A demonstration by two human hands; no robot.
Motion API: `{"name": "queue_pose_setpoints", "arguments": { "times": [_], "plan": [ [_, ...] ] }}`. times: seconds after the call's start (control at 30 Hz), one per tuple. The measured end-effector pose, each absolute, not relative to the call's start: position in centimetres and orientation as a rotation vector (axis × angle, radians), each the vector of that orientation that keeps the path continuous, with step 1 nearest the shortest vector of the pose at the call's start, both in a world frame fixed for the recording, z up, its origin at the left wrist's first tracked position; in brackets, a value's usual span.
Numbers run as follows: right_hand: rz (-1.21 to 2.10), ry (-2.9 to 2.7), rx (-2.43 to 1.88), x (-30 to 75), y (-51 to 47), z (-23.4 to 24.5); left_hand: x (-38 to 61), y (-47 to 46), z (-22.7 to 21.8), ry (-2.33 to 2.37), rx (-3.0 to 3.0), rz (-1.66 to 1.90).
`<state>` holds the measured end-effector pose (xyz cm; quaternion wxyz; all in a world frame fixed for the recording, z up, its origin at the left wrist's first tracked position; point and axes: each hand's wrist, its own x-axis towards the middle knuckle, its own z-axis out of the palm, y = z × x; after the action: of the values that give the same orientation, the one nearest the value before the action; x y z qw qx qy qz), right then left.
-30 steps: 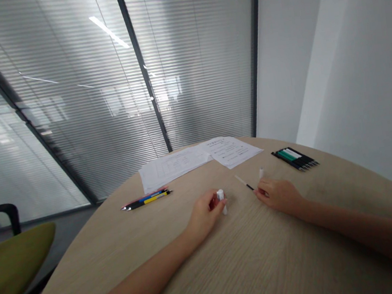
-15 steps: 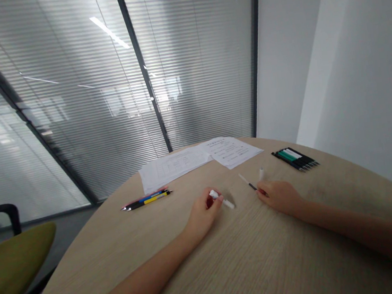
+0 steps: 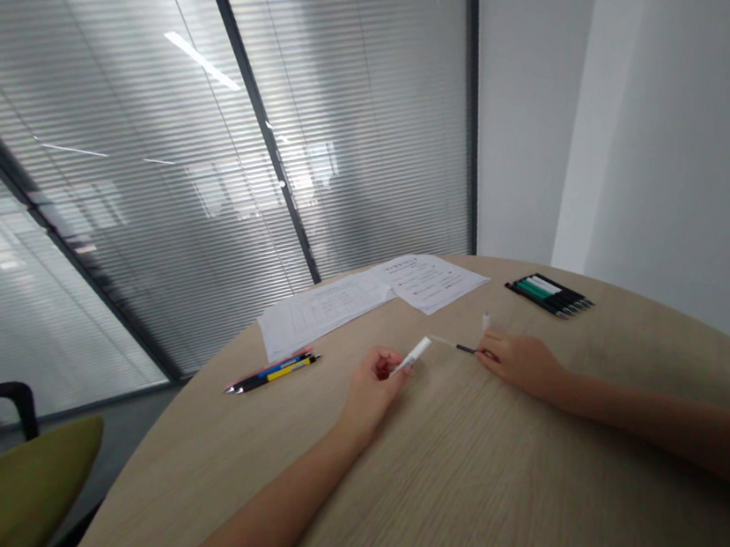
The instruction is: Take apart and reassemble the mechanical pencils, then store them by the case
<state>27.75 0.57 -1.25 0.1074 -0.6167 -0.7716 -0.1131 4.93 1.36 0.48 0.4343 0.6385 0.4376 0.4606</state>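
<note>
My left hand [image 3: 371, 390] is closed around a white pen barrel [image 3: 415, 353], which tilts up to the right. In my right hand [image 3: 519, 361], the fingers pinch a thin pen refill [image 3: 466, 348], dark near the fingers and clear toward its far end. The clear end points left and lies close to the barrel's upper end; whether it is inside cannot be made out. A small white piece [image 3: 486, 321], perhaps a pen cap, shows just behind the right fingers. I cannot tell whether those fingers hold it.
Several pens [image 3: 274, 371] lie at the left on the round wooden table [image 3: 393, 501]. Printed sheets [image 3: 322, 310] overlap at the back. A row of black pens with green and white parts [image 3: 548, 293] is at the right. A green chair [image 3: 25, 493] stands left.
The white barrel has turned in my left hand, from pointing down-right to up-right. The refill in my right hand has tipped flatter, its clear end now near the barrel.
</note>
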Motion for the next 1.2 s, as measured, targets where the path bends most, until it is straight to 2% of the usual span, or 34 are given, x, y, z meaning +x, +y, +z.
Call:
{"name": "queue_pose_setpoints", "arguments": {
  "times": [0.47, 1.2],
  "plan": [
    [-0.314, -2.029, -1.479, 28.52, 1.01, -1.8, 3.99, 2.05, 0.23, 1.361, 1.677, 1.175],
    [-0.32, -2.077, -1.379, 28.61, 0.89, -1.86, 4.19, 2.22, 0.05, 1.417, 1.811, 1.09]
  ]
}}
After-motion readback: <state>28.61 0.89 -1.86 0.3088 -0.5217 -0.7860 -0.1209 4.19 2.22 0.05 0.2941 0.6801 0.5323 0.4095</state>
